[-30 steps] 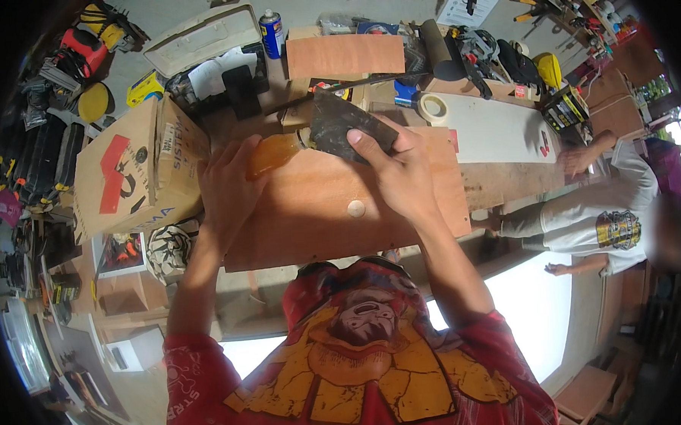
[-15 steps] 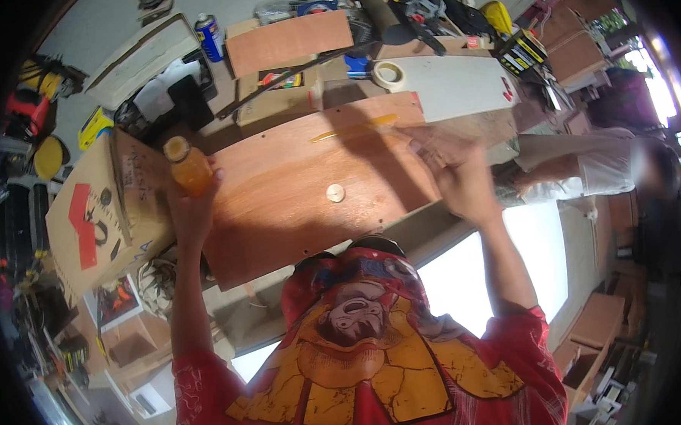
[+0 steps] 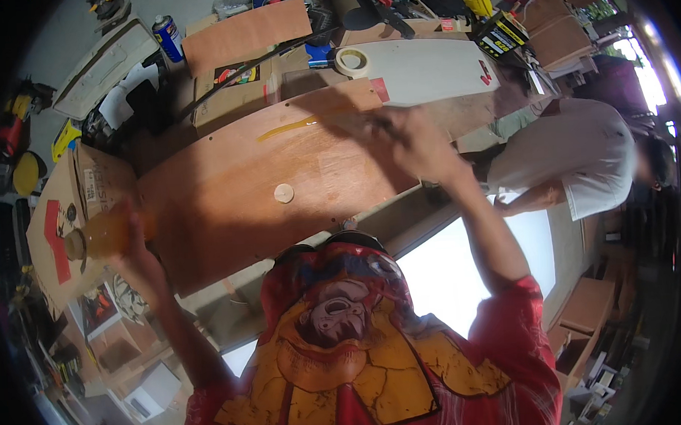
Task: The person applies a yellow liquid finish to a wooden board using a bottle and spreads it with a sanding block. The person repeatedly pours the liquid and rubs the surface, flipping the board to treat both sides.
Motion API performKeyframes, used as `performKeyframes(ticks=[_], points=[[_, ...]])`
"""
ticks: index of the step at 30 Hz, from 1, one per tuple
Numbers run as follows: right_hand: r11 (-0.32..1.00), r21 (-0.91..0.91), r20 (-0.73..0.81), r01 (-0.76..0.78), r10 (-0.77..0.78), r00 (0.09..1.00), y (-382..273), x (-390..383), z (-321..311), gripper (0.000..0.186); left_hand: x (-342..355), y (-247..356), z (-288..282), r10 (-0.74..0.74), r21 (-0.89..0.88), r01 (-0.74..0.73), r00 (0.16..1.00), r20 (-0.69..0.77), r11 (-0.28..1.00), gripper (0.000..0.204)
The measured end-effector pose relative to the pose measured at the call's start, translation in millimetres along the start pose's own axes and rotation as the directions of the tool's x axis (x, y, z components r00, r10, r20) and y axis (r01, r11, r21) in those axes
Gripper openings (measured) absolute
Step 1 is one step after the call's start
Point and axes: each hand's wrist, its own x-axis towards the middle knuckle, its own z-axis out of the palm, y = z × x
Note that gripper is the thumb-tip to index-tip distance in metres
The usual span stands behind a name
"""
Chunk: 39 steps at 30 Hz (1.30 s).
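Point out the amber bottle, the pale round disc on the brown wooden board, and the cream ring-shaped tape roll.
Amber bottle (image 3: 106,236), head view: its body.
Pale round disc (image 3: 283,194), head view: its centre.
Cream ring-shaped tape roll (image 3: 359,73), head view: its lower rim.

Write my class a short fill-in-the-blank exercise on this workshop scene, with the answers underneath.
1. The amber bottle is held in the person's ____ hand.
2. The small pale piece on the wooden board is ____ in shape.
3. Of the board's near and far edges, the amber streak lies closer to the ____ one.
4. The body of the spray can is mainly ____.

Missing words: left; round; far; blue.
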Motion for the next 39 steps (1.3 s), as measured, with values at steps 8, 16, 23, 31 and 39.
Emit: performKeyframes(ticks=[8, 16, 23, 31, 39], points=[[0.821, -0.527, 0.218, 0.22, -0.12, 0.969, 77, 52, 2, 0.016, -109, 44, 10, -0.263, -0.096, 0.245, 0.906, -0.333, 0.965, 0.035], [0.773, -0.474, 0.4, 0.422, -0.238, 0.885, 87, 56, 19, 0.017, -220, 91, 58, -0.256, -0.029, 0.281, 0.823, -0.508, 0.959, 0.037], [0.706, -0.41, 0.383, 0.578, -0.442, 0.811, 43, 15, 56, 0.012, -292, 113, 89, -0.392, -0.128, 0.387, 0.749, -0.535, 0.913, 0.041], [0.616, -0.103, 0.424, 0.781, -0.683, 0.595, -5, -53, 86, 0.011, -302, 114, 116, -0.36, -0.12, 0.343, 0.829, -0.428, 0.932, 0.035], [0.703, -0.193, 0.318, 0.684, -0.615, 0.722, -6, 28, 25, 0.014, -340, 131, 104, -0.43, -0.201, 0.386, 0.72, -0.545, 0.9, 0.04]])
